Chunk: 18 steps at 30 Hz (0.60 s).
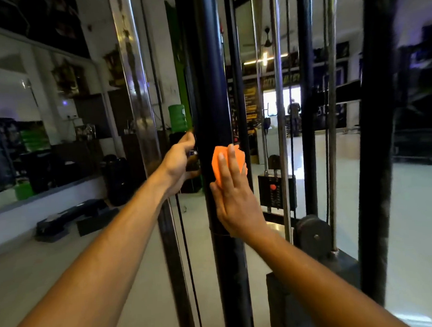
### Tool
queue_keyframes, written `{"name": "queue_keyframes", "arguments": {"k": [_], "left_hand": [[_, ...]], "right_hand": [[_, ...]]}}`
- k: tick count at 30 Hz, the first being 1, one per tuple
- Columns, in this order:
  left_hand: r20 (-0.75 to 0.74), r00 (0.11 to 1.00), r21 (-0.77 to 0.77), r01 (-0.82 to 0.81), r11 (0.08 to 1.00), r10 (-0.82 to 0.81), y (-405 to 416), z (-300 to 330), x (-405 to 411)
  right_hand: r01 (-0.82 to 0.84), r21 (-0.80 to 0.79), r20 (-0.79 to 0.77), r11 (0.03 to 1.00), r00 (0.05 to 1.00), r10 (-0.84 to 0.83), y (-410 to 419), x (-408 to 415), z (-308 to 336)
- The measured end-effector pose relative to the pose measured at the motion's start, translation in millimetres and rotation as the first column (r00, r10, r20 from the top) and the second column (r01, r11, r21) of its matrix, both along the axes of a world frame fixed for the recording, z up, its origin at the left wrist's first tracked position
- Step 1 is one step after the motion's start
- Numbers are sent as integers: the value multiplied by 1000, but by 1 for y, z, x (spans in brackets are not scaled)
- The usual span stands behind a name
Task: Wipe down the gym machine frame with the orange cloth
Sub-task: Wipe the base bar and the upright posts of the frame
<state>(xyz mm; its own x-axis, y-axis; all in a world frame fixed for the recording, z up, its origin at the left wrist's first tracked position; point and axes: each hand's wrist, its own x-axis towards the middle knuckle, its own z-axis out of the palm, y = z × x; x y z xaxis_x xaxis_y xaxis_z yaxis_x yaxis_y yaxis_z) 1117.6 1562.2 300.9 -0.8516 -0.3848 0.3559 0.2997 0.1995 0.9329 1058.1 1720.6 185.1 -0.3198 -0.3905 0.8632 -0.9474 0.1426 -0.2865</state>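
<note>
Head view showed the right hand (233, 195) at the centre of the frame, fingers straight and together, pressing the orange cloth (221, 163) flat against the black upright post (208, 75) of the gym machine frame. The cloth sat folded under the fingertips, roughly at mid-height on the post. To the left of the post, the left hand (182, 160) had its fingers curled around something dark beside the upright; what it held was too blurred to name. Wiping looked to be under way on this one post, though no clean or dirty patches could be told apart on the dark metal. Judging from the cloth's position, the post's upper stretch and its lower stretch toward the floor remained, as did the black uprights (380, 102) at the right of the frame.
</note>
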Motion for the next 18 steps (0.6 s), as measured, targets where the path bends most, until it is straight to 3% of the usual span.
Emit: {"name": "queue_keyframes", "arguments": {"k": [2, 7, 14, 18], "left_hand": [[-1, 1000, -1, 6, 1000, -6, -2, 4, 2], [62, 998, -70, -6, 998, 10, 5, 1, 0], [-47, 997, -130, -73, 989, 67, 16, -5, -3], [-22, 993, -154, -119, 981, 117, 17, -6, -2]], "right_hand": [[-4, 38, 0, 999, 1000, 4, 3, -1, -5], [31, -83, -16, 996, 999, -32, -11, -10, 60], [48, -1, -27, 999, 998, -48, -11, -6, -30], [55, -67, 5, 996, 998, -55, -13, -7, 10]]}}
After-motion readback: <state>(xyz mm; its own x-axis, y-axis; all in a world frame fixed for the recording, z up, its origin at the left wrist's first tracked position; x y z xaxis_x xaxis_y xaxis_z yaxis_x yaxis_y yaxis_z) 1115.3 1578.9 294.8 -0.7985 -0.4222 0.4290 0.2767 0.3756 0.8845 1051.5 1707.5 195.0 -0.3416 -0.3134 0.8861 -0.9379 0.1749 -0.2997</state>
